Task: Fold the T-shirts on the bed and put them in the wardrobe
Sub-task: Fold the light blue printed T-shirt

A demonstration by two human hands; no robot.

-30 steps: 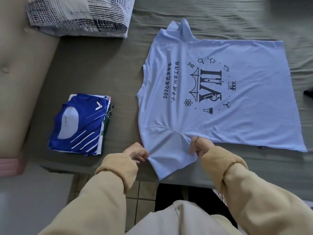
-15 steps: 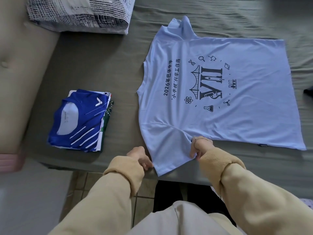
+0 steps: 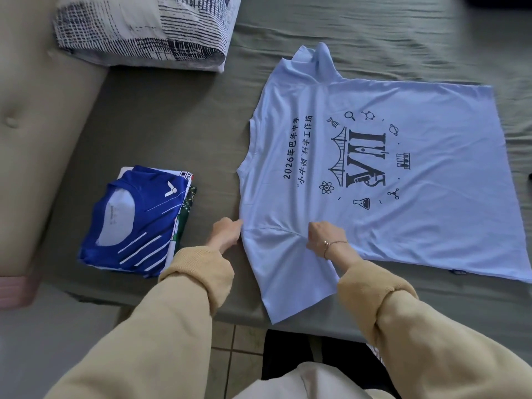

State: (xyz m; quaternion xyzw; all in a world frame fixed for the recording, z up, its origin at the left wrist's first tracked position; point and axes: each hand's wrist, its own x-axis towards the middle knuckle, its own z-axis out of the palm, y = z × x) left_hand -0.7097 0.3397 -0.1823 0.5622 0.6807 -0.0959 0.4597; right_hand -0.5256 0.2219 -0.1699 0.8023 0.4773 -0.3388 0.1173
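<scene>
A light blue T-shirt (image 3: 383,180) with a dark printed emblem lies spread flat on the bed, its collar toward the left and its near sleeve hanging over the bed's front edge. My left hand (image 3: 226,233) pinches the shirt at the shoulder seam of that near sleeve. At the armpit of the same sleeve my right hand (image 3: 324,236) pinches the cloth with curled fingers. A small pile of folded T-shirts (image 3: 135,220), a dark blue one on top, sits on the bed to the left.
The bed (image 3: 161,133) has a grey-green sheet. A black-and-white patterned pillow (image 3: 144,30) lies at the back left. A beige padded headboard (image 3: 28,125) runs along the left. Tiled floor (image 3: 236,349) shows below the bed's front edge.
Both hands have moved up the near sleeve, from its lower edges to the shoulder seam and armpit. The shirt itself has stayed flat.
</scene>
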